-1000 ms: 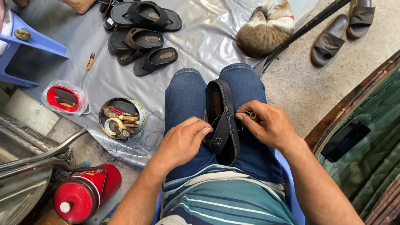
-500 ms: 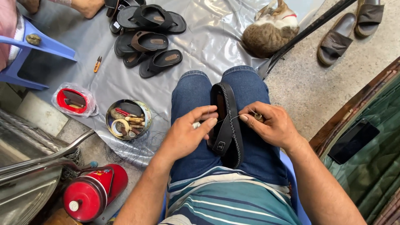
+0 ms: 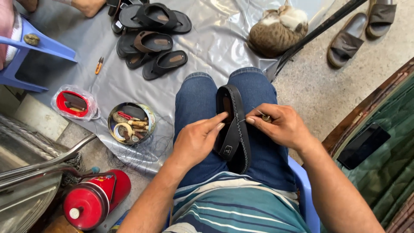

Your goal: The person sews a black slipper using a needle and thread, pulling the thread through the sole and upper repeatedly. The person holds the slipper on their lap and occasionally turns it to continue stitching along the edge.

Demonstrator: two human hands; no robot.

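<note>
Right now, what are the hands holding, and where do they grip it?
The left hand steadies a black sandal by its inner side. The right hand pinches a thin needle-like tool at the sandal's edge.

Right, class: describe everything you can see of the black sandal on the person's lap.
The black sandal stands on its edge between the person's jeans-clad thighs, toe pointing away. It looks like rubber or leather, with a broad strap and pale stitching along the sole's rim. The left hand steadies its strap side; the right hand holds a thin needle-like tool at its edge.
</note>
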